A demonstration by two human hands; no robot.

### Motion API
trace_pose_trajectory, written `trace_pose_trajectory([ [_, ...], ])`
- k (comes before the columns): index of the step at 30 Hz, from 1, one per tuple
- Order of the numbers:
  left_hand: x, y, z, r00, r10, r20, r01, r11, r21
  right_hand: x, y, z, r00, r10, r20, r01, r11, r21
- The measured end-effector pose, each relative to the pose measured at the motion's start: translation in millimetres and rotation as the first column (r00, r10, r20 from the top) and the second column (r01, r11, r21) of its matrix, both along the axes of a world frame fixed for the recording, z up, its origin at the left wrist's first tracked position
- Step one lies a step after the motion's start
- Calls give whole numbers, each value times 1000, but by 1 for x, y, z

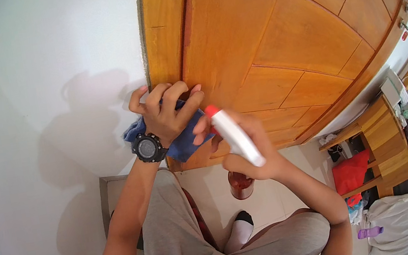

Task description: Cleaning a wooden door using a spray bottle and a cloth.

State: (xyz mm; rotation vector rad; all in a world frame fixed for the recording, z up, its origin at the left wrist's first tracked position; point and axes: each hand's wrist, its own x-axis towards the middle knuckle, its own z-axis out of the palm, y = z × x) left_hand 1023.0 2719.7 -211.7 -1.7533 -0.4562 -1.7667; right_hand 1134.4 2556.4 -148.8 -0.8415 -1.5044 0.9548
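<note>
My left hand [169, 113], with a black wristwatch [147, 147] on its wrist, holds a blue cloth [186, 140] against the edge of a wooden door frame [161, 34]. Its fingers are bent over the frame, near the seam with the paneled wooden door [227, 43]. Just right of it, my right hand [248, 140] is shut around the neck of a spray bottle. The white trigger head [235, 134] has a red nozzle pointing toward the door and the left hand. Below the hand shows the bottle's clear body [241, 185] with reddish contents.
A white wall [36, 54] adjoins the frame on the left. Below are my bent legs in grey trousers and a socked foot [240, 230] on the tiled floor [271, 197]. At right stand wooden furniture [385, 134], a red item [351, 172] and a purple bottle [370, 232].
</note>
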Motion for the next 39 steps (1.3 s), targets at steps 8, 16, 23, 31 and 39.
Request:
trace_pose_trajectory([
  [8,-1,3,1,1000,23,-1,-23,1000,17,3,12,-129,996,1,-93,-50,849,-527],
  [16,-17,0,3,989,-150,-6,150,989,14,5,31,-124,985,-100,139,157,856,-492],
  [23,-59,-97,-109,883,-466,53,447,804,-391,23,28,-98,841,-315,441,354,935,-8],
  [31,-4,-78,-121,931,-263,-253,-46,603,-796,3,18,-27,532,-434,727,423,880,216],
  [39,11,-42,-38,984,-145,-103,52,791,-609,3,4,-1,689,-539,484,341,831,439],
])
